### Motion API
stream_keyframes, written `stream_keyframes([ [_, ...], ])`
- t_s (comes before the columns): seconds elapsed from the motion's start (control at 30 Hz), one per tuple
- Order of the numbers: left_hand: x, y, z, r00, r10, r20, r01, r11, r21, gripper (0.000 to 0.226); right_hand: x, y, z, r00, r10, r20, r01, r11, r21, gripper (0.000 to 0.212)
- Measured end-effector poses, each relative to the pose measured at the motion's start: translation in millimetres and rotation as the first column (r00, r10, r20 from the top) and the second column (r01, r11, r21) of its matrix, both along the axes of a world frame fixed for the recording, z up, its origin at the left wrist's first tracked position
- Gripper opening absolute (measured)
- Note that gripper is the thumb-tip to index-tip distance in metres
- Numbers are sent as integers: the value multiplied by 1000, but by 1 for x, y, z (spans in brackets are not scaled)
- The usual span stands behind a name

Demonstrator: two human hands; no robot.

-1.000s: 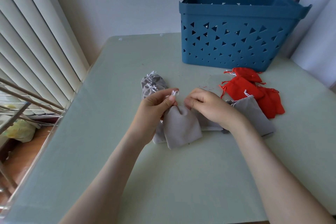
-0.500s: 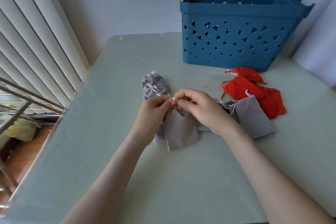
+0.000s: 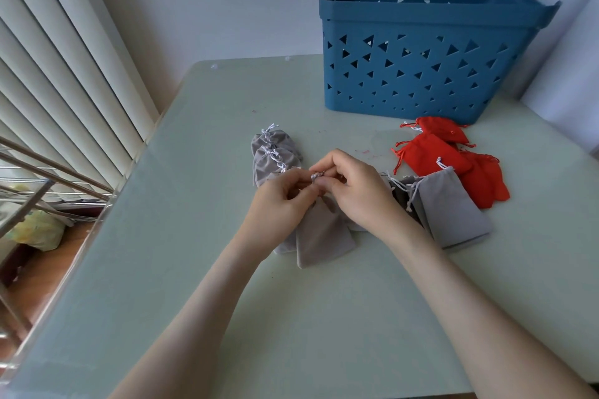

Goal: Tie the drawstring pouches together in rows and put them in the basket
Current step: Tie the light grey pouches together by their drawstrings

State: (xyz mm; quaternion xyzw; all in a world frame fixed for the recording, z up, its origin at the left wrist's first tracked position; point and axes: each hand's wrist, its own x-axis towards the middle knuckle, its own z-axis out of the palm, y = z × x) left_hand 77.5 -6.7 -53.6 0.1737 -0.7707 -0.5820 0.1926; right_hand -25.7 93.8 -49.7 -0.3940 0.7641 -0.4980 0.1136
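Step in hand, by my read: tying another bag onto the grey row. Left hand [image 3: 282,201] and right hand [image 3: 353,191] are both pinching the cord [image 3: 316,176], fingertips meeting over a small bunch of it. Neither grip is letting go.

The grey pouch [image 3: 321,236] is lying flat on the table [image 3: 324,317] right under the hands, overlapping a second grey one at its left. The grey row [image 3: 275,152] is sitting just up-left, its cords looking knotted together. A spare grey pouch [image 3: 453,207] is lying just right of the right wrist. The red pouches [image 3: 431,159] are lying loose beyond it, just in front of the basket [image 3: 421,74]. The basket is standing at the far right, well apart from the hands.

Next move, I'm guessing: drawing the cord ends apart to snug the knot while holding the bag mouths close. The cord is thin and probably slippery, so it's calling for a fine fingertip pinch. After that, probably reaching for the spare grey pouch.

Not readable:
- Fingers are covering most of the knot, so I can't tell if it's finished or how many strands are in it.
- The right hand is hiding the pouch mouth.
- The row bags are overlapping, so the count is unclear.
- The basket wall is blocking the inside, so I can't tell if anything is in there.
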Motion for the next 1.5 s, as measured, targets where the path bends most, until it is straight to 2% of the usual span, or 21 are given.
stream_keyframes([
  [0.13, -2, 4, -2, 992, 128, -2, -128, 991, -30, 18, 3, 0, 1, 1000, 6, -16, -6, 1000, -4, 21],
  [0.27, -4, 3, -4, 983, 183, -15, -183, 983, -31, 27, 7, -1, 1, 1000, -7, -12, 6, 999, -39, 6],
  [0.33, -5, 3, -4, 983, 182, -20, -182, 983, -14, 27, 7, -1, 2, 999, -34, -19, 33, 998, -54, 10],
  [0.5, -8, 1, -6, 987, 163, 8, -163, 984, 71, 25, 7, -2, 2, 972, -96, -213, 93, 995, -26, 9],
  [0.63, -8, -2, -5, 993, 112, 34, -115, 983, 141, 23, 8, -2, 2, 920, -127, -370, 99, 991, -93, 8],
  [0.7, -8, -1, -3, 994, 107, 15, -108, 983, 148, 23, 7, -3, 2, 947, -120, -298, 98, 991, -88, 8],
  [0.8, -7, 0, -3, 993, 108, -42, -100, 982, 162, 21, -1, -2, 2, 999, -41, -6, 42, 999, 28, 10],
  [0.87, -6, 0, -7, 991, 116, -74, -106, 987, 119, 18, -4, 0, 1, 985, 74, 156, -88, 993, 81, 9],
  [0.93, -6, 0, -10, 987, 141, -83, -137, 989, 52, 16, -5, 2, 1, 961, 137, 241, -162, 983, 84, 15],
  [1.03, -6, 1, -10, 983, 157, -98, -156, 988, 12, 15, -6, 3, 1, 951, 121, 286, -146, 987, 68, 18],
  [1.3, -7, 5, -8, 977, 173, -126, -169, 985, 37, 17, -7, 2, 1, 952, 73, 296, -109, 988, 106, 15],
  [1.43, -6, 6, -6, 976, 167, -141, -157, 984, 82, 17, -10, 5, 4, 908, 106, 405, -144, 988, 64, 12],
  [1.5, -6, 7, -3, 973, 156, -170, -134, 981, 137, 16, -11, 6, 5, 833, 170, 527, -186, 982, -23, 13],
])
